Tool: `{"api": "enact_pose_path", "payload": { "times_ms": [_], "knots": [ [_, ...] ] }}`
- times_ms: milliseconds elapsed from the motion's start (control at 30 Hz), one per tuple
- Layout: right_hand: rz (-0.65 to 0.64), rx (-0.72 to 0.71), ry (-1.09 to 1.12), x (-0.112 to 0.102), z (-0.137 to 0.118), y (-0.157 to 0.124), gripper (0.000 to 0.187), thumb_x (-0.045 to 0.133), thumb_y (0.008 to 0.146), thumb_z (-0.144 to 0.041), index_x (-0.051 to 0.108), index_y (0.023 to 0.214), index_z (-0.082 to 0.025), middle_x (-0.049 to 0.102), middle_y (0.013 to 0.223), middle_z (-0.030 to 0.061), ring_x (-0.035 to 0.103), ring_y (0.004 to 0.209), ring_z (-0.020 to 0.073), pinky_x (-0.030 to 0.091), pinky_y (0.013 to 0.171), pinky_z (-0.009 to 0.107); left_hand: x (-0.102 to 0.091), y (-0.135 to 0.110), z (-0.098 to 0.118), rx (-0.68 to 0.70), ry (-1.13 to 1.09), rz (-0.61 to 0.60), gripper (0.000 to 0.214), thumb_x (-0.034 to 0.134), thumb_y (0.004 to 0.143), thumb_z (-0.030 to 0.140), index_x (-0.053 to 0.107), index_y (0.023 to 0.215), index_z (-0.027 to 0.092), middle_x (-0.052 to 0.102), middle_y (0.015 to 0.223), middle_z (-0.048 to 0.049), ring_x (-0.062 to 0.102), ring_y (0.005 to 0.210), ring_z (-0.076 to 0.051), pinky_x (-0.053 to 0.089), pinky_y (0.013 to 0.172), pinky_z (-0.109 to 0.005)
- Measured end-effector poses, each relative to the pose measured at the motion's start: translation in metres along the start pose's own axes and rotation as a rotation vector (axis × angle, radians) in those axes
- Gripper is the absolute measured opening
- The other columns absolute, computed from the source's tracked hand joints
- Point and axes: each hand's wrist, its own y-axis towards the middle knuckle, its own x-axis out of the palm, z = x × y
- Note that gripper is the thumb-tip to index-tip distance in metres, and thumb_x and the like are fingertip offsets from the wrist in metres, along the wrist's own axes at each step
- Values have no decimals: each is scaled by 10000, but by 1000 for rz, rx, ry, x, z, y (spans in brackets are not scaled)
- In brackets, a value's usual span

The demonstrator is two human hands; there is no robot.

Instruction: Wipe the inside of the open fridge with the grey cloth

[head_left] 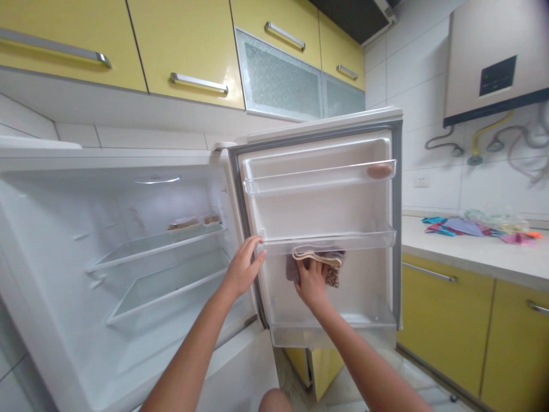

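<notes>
My right hand (313, 281) grips a folded brown cloth (333, 276) and presses it up against the underside of the middle clear door shelf (369, 240). Part of the cloth shows through the shelf's clear plastic. At the left end of that same shelf, my left hand (245, 266) is closed with thumb and fingers on the shelf's corner. Both hands are at the inner side of the open refrigerator door (321, 214). A brown oval item, perhaps an egg (379, 170), sits at the right end of the top door shelf (309, 178).
Left of the door, the refrigerator interior (51, 229) has two glass shelves, with food packs (184, 223) on the upper one. Colourful cloths (467, 226) lie on the right counter (429, 246). Yellow cabinets (184, 46) hang above. A lower cabinet door (328, 369) stands open beneath.
</notes>
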Motion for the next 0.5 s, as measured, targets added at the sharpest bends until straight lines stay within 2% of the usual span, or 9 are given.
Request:
{"api": "enact_pose_path", "payload": {
  "times_ms": [100, 200, 300, 367, 433, 500],
  "knots": [
    [-76, -233, 23, 6, -3, 6, 716, 593, 860, -254, 385, 1542, -319, 434, 1521, 197, 385, 1380, 434, 276, 1128, 662, 3, 2, 1, 7, 12, 5, 339, 447, 965, 448, 560, 1188, 218, 627, 1322, -114, 550, 1302, -232, 395, 1180, -451],
    [-201, -571, 63, 9, 9, 16, 576, 500, 928, -233, 460, 1497, -318, 481, 1527, 131, 409, 1401, 339, 290, 1159, 593, 4, 2, 1, 17, 17, 14, 321, 457, 962, 433, 554, 1187, 225, 625, 1315, -108, 551, 1298, -230, 399, 1176, -445],
    [-343, -983, 70, 11, 33, 20, 375, 453, 968, -240, 673, 1270, -267, 557, 1485, 58, 406, 1422, 240, 278, 1194, 480, 5, 1, -1, 17, 25, 5, 330, 453, 965, 431, 539, 1202, 219, 606, 1343, -118, 530, 1323, -232, 377, 1191, -451],
    [-414, -1198, 34, 13, 55, 16, 295, 487, 953, -249, 757, 1073, -271, 609, 1437, 4, 402, 1427, 188, 281, 1193, 407, 5, 0, -3, 12, 33, -2, 339, 451, 967, 437, 531, 1209, 214, 594, 1363, -125, 516, 1339, -236, 363, 1200, -462],
    [-461, -1284, -9, 13, 81, 7, 222, 572, 890, -248, 785, 921, -306, 681, 1341, -41, 447, 1386, 149, 312, 1162, 345, 4, -1, -4, 9, 38, -5, 346, 450, 965, 440, 526, 1215, 213, 588, 1376, -128, 509, 1350, -241, 354, 1204, -476],
    [-459, -1261, -50, 9, 109, -2, 174, 646, 809, -238, 792, 810, -334, 738, 1233, -54, 505, 1327, 141, 347, 1122, 312, 4, -1, -5, 12, 40, -3, 352, 451, 962, 441, 524, 1219, 213, 587, 1382, -129, 509, 1355, -246, 352, 1206, -489]
  ]
}}
